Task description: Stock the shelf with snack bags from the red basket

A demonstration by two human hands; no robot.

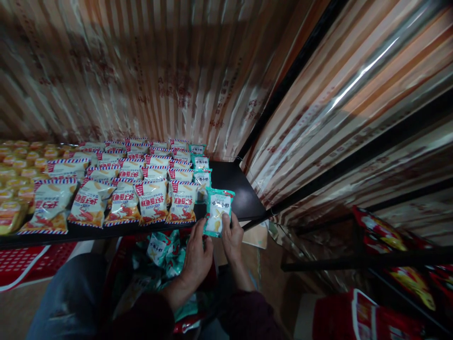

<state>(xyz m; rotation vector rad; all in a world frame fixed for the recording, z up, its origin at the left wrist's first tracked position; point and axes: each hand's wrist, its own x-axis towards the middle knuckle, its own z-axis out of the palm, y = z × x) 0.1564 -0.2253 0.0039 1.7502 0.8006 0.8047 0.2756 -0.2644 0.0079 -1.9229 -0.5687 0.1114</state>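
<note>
At the front edge of the black shelf (233, 184), the right hand (231, 238) clamped a green packet (215, 210), thumb on its face; the left hand (196, 255) touched the packet's lower left side, its grip unclear.

The right hand (231, 234) grips a teal packet (215, 218), thumb on its front, the left hand (197, 252) at its lower left edge, by a black shelf (237, 189) where white packets (153, 200) stand between yellow packs (10, 215) and a teal row (202, 178), more teal bags (159, 248) lying below.
</note>
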